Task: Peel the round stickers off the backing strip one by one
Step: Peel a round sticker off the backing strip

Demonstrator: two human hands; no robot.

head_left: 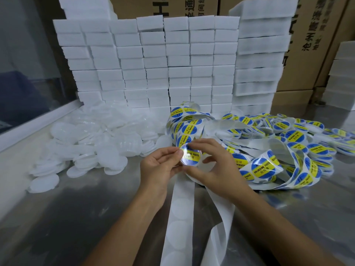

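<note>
Both hands raised over the steel desk (57, 217), meeting at one round sticker (190, 156), blue and yellow, printed SOLDERING PASTE. Left hand (159, 166) in a pinching grip on that sticker's left edge, thumb and fingertips closed on it. Right hand (215, 160) grasping the same sticker from the other side, thumb at its lower edge, forefinger curled over its top; remaining fingers loosely bent. Hard to tell whether the sticker sits on a clear disc or lies free of the strip.

Directly below the held sticker, bare white backing strip (178, 217) hanging toward the near edge of the desk, faint round outlines along it; a second bare length just right of it, twisted. Above and behind the held sticker, a coil of loaded strip (185, 123) with more of the blue-and-yellow rounds. Right of the held sticker, a sprawling heap of labelled lids (299, 137) tangled with strip loops. Left of the held sticker, a pile of plain white lids (92, 139) spread across the desk. Behind everything, beyond the coil, a wall of stacked white foam blocks (153, 60), with brown cartons (317, 35) behind them
</note>
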